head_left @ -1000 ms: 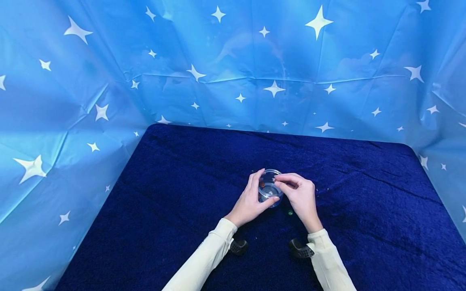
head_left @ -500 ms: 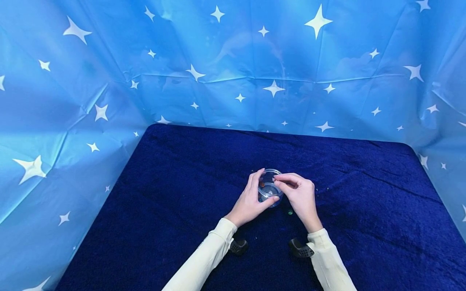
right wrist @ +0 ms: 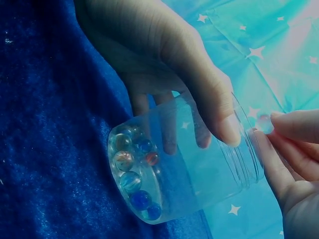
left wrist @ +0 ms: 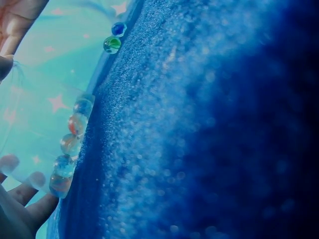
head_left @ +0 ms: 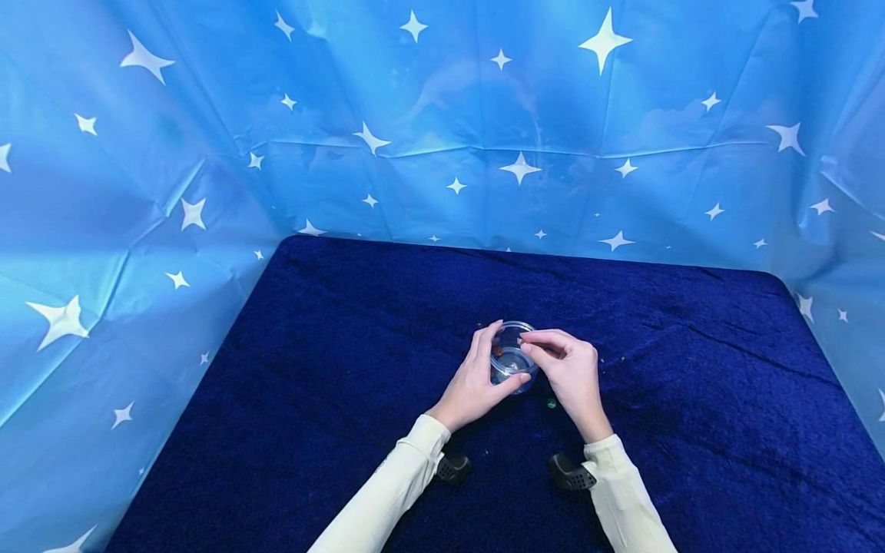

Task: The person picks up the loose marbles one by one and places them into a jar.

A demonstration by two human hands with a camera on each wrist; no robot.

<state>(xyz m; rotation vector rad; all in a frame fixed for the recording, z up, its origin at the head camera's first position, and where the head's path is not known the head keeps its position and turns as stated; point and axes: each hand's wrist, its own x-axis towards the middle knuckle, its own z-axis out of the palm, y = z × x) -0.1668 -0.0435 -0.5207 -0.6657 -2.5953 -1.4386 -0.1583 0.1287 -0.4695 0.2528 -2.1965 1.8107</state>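
Observation:
A clear jar [head_left: 513,373] stands on the dark blue cloth, with my left hand [head_left: 477,388] gripping its side, thumb toward me and fingers round the far side. Several glass marbles [right wrist: 140,199] lie at its bottom, blue, orange and clear in colour. At the jar's mouth my right hand [head_left: 567,374] pinches a clear, pinkish marble [right wrist: 264,123] between thumb and fingertips, just over the rim. Outside the jar, a green marble [head_left: 551,403] lies on the cloth near my right wrist. A blue marble [left wrist: 119,29] shows beside the green one in the left wrist view.
Dark blue plush cloth [head_left: 359,346] covers the table. Tiny specks [head_left: 612,359] lie right of the right hand, too small to identify. A blue curtain with white stars [head_left: 442,115] hangs behind and at the sides. Black devices [head_left: 452,469] sit at both wrists.

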